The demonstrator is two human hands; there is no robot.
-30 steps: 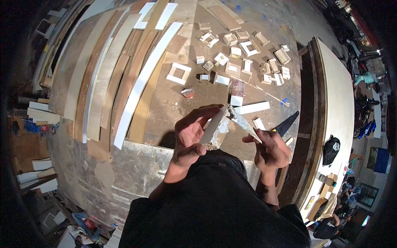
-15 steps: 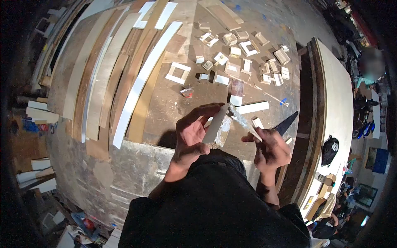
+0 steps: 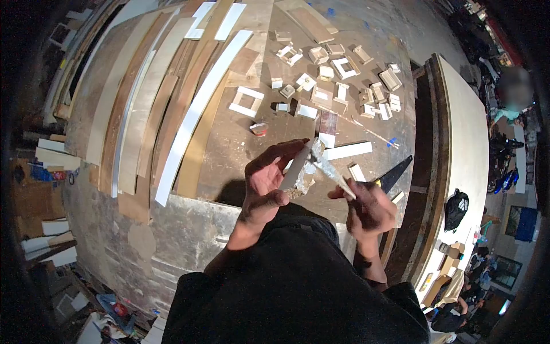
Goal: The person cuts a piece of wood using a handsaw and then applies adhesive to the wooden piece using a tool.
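My left hand [image 3: 266, 178] grips a small block [image 3: 297, 172] between thumb and fingers; its right side carries a whitish, lumpy coating. In my right hand [image 3: 369, 209] is a thin, pale stick [image 3: 335, 176], pinched at its lower end. The stick's smeared upper end touches or lies very close to the block's coated side; which of the two I cannot tell. Just beyond my hands, a white strip [image 3: 348, 151] and a brown and white piece [image 3: 327, 129] lie on the table. A saw [image 3: 395, 175] rests right of my right hand.
Long boards [image 3: 200, 114] lie at the left of the table [image 3: 183, 235]. Small wooden frames and blocks [image 3: 321, 94] are scattered farther back, near a square frame [image 3: 247, 102]. Another bench [image 3: 467, 143] stands at the right with a black cap [image 3: 456, 210]. People are at the far right.
My right hand has moved slightly left, and the stick's tip has shifted left along the block. The block is turned a little in my left hand.
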